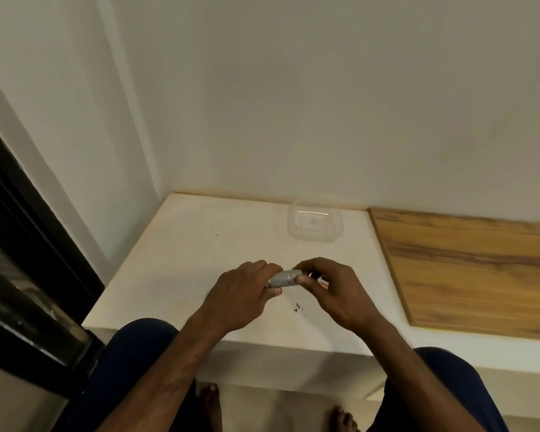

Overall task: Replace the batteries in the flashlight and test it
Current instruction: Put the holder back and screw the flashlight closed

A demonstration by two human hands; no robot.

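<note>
Holding the torch (283, 278) level above the table (181, 263), the left hand (242, 296) wraps closed round its barrel to steady it. The right hand (328, 291) pinches the other end with its fingertips (302, 279), probably so that end can be twisted; something orange-tipped shows behind them, unclear. A clear tub (315, 224) sits well apart by the wall, likely for loose parts.

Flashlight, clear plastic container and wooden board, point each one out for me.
flashlight (283, 278), head view, on its silver barrel between the hands
clear plastic container (315, 225), head view, on its base
wooden board (474, 263), head view, on its top face
</note>
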